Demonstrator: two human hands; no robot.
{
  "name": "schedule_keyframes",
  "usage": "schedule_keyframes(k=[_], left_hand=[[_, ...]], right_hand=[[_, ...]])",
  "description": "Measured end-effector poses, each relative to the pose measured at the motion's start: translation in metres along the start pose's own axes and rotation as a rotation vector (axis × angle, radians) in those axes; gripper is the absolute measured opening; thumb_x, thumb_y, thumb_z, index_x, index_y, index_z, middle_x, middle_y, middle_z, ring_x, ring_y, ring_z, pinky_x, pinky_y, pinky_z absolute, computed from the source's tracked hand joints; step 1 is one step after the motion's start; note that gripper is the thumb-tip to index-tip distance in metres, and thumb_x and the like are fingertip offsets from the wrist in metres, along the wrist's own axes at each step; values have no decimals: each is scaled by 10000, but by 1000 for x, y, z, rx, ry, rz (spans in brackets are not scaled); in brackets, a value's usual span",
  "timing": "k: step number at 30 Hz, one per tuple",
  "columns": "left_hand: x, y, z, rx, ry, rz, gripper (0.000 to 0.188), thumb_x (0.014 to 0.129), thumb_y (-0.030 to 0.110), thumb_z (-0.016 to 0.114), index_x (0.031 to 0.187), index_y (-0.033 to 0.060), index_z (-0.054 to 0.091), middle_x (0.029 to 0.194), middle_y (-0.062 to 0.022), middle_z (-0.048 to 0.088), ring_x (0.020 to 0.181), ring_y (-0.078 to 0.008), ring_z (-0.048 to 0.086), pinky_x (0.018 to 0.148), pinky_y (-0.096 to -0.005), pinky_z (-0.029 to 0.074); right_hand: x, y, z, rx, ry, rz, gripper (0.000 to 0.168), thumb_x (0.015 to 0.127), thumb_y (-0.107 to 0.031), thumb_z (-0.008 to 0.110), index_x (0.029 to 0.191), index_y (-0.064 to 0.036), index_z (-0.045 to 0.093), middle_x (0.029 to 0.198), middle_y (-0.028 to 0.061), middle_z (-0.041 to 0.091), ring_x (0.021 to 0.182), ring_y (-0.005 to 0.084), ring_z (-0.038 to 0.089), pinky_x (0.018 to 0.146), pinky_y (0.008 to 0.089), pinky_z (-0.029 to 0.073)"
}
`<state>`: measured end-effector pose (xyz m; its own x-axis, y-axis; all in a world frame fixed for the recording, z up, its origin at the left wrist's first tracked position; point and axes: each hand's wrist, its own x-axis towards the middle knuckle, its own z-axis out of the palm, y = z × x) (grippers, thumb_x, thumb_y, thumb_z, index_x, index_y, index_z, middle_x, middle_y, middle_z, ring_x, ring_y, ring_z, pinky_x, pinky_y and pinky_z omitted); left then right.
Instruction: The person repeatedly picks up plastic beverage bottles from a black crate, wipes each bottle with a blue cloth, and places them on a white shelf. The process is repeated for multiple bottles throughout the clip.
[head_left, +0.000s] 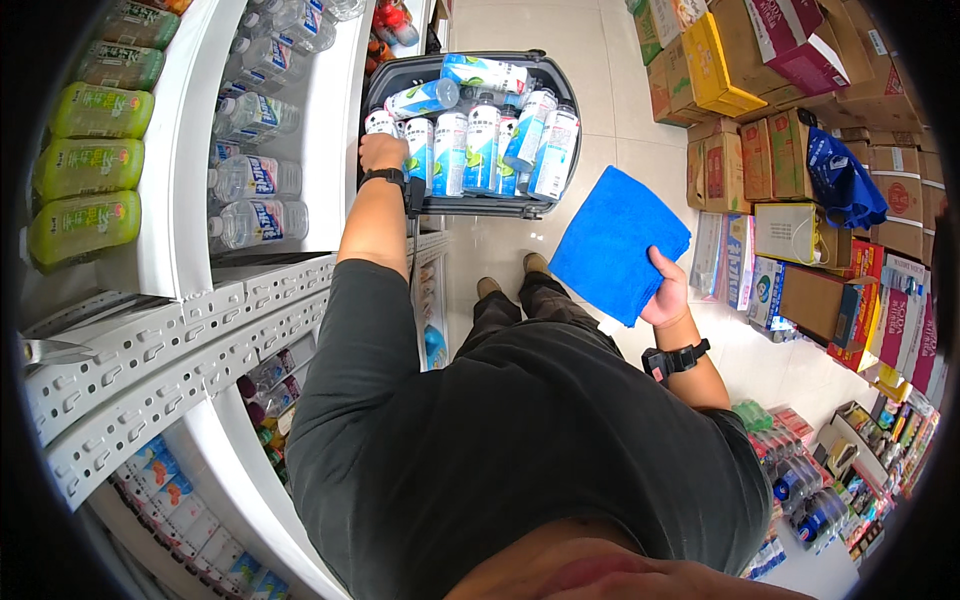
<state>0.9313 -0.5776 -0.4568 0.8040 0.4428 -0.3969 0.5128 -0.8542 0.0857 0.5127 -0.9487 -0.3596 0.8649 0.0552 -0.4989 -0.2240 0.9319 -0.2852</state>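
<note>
My left hand (384, 152) is at the near left corner of a dark plastic basket (487, 206), against a blue-and-white bottle (380, 121) standing there; its fingertips are partly hidden, so its hold is unclear. Several similar bottles fill the basket, most upright side by side. Two more, a tilted bottle (422, 98) and another bottle (484, 73), lie across the far part. On the right, my right hand (665, 294) grips a folded blue cloth (619, 244) by its lower right edge, thumb on top, away from the basket.
White shelves (187, 150) on the left hold clear water bottles (259, 176) and yellow-green drink bottles (90, 165). A perforated metal shelf beam (180, 337) runs beside my left arm. Stacked cardboard boxes (716, 172) and a blue bag (844, 180) stand on the right. Tiled floor (611, 142) shows between.
</note>
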Motion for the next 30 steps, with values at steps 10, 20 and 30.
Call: schedule_keyframes(k=[10,20,30], left_hand=[[-135,-69,-70,-1319,-819,483,559,911,220,685,1354,-74,514,1126,-235,703,1008,-363,718,900,-453,598],[-286,-68,-114,-1719,-1258,575,777,1037,668,306,1435,27,490,1141,-192,688,927,-376,725,791,-521,611],[-297,-50,-144,-1891,-1269,498,858,982,754,351,1519,88,419,1408,-186,588,1253,-369,601,1071,-525,492]], right_hand=[[12,10,38,-91,-92,14,683,1032,-340,600,1562,-19,311,1535,209,467,1381,380,497,1165,542,390],[54,45,196,-592,-448,-243,545,1057,-318,571,1488,-15,430,1333,151,635,1123,235,677,985,377,555],[11,57,200,-1761,-882,-1028,762,657,22,701,1361,-264,658,1675,61,280,1521,536,145,1207,616,285]])
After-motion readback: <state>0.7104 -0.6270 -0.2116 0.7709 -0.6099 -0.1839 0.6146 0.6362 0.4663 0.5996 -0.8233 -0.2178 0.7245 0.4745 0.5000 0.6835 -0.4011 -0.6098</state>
